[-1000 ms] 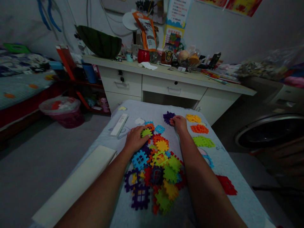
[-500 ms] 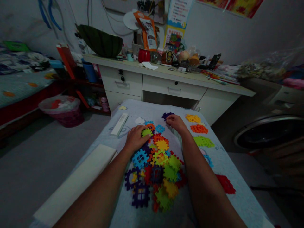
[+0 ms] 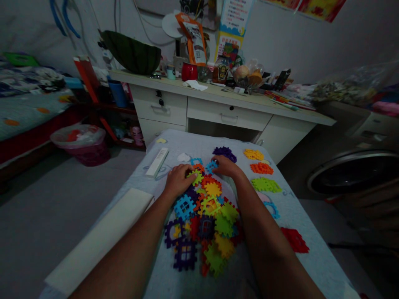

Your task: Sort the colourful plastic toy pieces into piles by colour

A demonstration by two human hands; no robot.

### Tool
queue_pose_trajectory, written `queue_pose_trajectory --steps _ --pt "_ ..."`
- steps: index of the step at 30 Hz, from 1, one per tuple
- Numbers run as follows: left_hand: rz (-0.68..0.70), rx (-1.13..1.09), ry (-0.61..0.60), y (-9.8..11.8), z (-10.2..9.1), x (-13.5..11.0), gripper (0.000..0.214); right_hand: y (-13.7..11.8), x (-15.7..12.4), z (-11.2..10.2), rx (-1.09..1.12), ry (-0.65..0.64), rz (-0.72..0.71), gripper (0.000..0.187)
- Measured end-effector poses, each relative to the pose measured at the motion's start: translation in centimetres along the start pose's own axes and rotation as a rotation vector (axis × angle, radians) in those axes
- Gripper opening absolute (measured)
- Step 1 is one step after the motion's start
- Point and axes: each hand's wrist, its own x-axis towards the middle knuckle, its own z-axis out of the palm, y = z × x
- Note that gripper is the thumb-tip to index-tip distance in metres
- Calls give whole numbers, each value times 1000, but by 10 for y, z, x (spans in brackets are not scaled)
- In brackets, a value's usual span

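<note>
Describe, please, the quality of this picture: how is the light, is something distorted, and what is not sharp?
Head view: dim light, with deep shadow in the gap under the desk. Head view: wide-angle stretching of the washing machine toward the right edge. Head view: the wall poster's small lettering is too soft to read, but the toothed plastic pieces stay distinguishable.

Left hand (image 3: 178,182), green tile (image 3: 197,177), right hand (image 3: 226,166), blue tile (image 3: 211,167)

Dim light leaves the washing machine (image 3: 339,128) in shadow; outer edges look stretched.
</note>
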Motion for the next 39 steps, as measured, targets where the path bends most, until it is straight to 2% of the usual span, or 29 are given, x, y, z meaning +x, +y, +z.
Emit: queue_pose_trajectory --steps 4,9,12,16,19,22,29,39 --pt "-22 -50 7 1 -1 0 26 1 -1 -14 69 0 21 19" --pt "-14 -36 14 5 -3 1 49 2 -1 -18 227 -24 -5 6" --pt "8 -12 -10 6 -4 1 53 -3 2 -7 384 41 -49 8" --pt "1 52 -53 7 -4 1 55 -12 9 20 564 123 -31 17" --pt "1 84 -70 7 -3 1 58 -18 13 37 569 113 -50 18" --pt "8 85 -85 6 -3 1 60 -22 14 42 517 90 -58 17" --pt "21 77 -113 -1 0 3 64 -25 9 31 445 12 -64 19" --pt "95 -115 -175 -6 -7 5 50 -24 -6 1 419 -95 -33 17"
